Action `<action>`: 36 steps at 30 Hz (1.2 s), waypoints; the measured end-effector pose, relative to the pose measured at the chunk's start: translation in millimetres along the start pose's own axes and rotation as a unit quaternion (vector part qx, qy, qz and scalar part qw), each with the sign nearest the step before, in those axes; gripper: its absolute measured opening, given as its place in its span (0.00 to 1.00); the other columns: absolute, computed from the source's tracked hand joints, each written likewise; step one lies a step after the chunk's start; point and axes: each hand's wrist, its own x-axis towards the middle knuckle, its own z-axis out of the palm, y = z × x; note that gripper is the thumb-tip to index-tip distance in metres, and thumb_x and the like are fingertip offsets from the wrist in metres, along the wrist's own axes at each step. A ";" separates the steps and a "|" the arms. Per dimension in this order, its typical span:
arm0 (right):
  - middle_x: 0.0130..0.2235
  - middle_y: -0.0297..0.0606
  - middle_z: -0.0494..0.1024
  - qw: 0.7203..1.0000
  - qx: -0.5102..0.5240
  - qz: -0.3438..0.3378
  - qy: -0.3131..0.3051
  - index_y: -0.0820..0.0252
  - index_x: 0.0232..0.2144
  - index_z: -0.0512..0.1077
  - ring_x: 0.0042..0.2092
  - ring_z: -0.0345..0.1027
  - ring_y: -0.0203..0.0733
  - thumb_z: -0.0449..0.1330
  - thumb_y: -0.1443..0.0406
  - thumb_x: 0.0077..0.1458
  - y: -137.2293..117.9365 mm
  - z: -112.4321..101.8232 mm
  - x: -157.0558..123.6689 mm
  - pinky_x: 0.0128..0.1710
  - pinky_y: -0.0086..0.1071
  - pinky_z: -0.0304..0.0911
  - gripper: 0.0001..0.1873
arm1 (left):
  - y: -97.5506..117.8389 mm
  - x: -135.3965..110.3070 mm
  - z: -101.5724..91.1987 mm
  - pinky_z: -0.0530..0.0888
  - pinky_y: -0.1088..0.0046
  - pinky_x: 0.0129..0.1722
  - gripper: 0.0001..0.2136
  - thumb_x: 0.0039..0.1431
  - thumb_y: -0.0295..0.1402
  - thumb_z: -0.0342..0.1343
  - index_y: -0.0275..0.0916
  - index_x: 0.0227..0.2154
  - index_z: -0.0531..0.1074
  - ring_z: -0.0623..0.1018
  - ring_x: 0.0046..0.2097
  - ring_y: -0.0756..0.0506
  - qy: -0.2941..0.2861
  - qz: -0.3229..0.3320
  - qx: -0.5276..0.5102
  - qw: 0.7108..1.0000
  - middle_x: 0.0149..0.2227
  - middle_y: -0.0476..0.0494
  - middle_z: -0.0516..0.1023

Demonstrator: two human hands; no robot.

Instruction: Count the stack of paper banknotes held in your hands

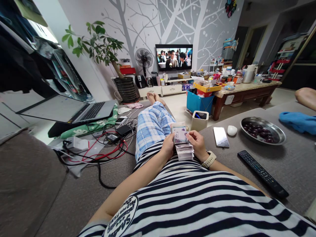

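I lie back on a grey sofa in a striped shirt and plaid trousers. Both hands hold a thick stack of banknotes point(184, 149) above my lap. My left hand point(168, 146) grips the stack's left side with fingers curled around it. My right hand point(197, 141), with a pale watch on its wrist, pinches the top note point(180, 135), which stands lifted from the pile.
On the sofa to my right lie a phone point(221, 136), a white earbud case point(232, 130), a metal bowl of dark fruit point(263, 130), a remote point(263, 172) and a blue cloth point(298, 121). A laptop point(71, 110) and tangled cables point(98, 151) lie left. A coffee table point(244, 90) and TV point(174, 57) stand ahead.
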 end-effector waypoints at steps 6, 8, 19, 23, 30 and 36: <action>0.26 0.34 0.73 1.000 0.009 -0.012 0.006 0.56 0.28 0.73 0.28 0.63 0.41 0.64 0.46 0.56 -2.7 0.3 -0.7 0.29 0.34 0.63 0.20 | 2.5 -3.3 3.0 0.79 0.63 0.44 0.09 0.47 0.36 0.67 0.37 0.27 0.77 0.83 0.38 0.39 0.006 0.000 -0.002 1.000 0.29 0.42 0.83; 0.26 0.34 0.73 1.000 0.007 -0.016 0.006 0.56 0.28 0.73 0.29 0.64 0.41 0.64 0.46 0.56 -3.5 0.4 -1.0 0.29 0.35 0.63 0.20 | 2.7 -3.2 3.2 0.79 0.63 0.44 0.09 0.46 0.37 0.67 0.37 0.27 0.77 0.83 0.38 0.39 0.006 0.000 0.000 1.000 0.29 0.42 0.83; 0.25 0.35 0.72 1.000 -0.010 -0.009 -0.013 0.54 0.27 0.72 0.28 0.63 0.42 0.61 0.40 0.57 -6.4 -1.3 -2.1 0.30 0.36 0.63 0.25 | 2.8 -3.3 1.3 0.79 0.58 0.49 0.10 0.48 0.36 0.69 0.37 0.29 0.78 0.84 0.44 0.35 -0.024 -0.018 -0.026 0.999 0.31 0.39 0.84; 0.22 0.34 0.72 0.999 0.013 0.015 -0.030 0.53 0.27 0.71 0.25 0.62 0.41 0.57 0.35 0.58 -7.0 -0.7 -2.0 0.29 0.37 0.63 0.30 | 1.3 -1.1 2.9 0.80 0.57 0.49 0.08 0.51 0.35 0.66 0.35 0.30 0.77 0.84 0.45 0.35 -0.003 -0.020 -0.031 0.999 0.30 0.39 0.84; 0.21 0.30 0.69 1.000 -0.002 0.011 0.027 0.54 0.24 0.68 0.25 0.61 0.39 0.65 0.37 0.51 -3.5 -0.1 2.1 0.28 0.35 0.60 0.29 | 6.8 -7.5 3.3 0.79 0.58 0.51 0.12 0.48 0.34 0.69 0.35 0.34 0.79 0.84 0.46 0.35 -0.032 -0.018 -0.024 0.999 0.35 0.38 0.86; 0.22 0.29 0.65 0.999 -0.035 0.011 0.029 0.54 0.22 0.66 0.25 0.57 0.37 0.66 0.41 0.53 1.6 -0.2 4.2 0.27 0.33 0.56 0.27 | 3.1 -2.9 1.6 0.79 0.59 0.49 0.15 0.45 0.32 0.70 0.33 0.36 0.80 0.85 0.43 0.36 -0.073 -0.035 -0.020 0.996 0.34 0.36 0.85</action>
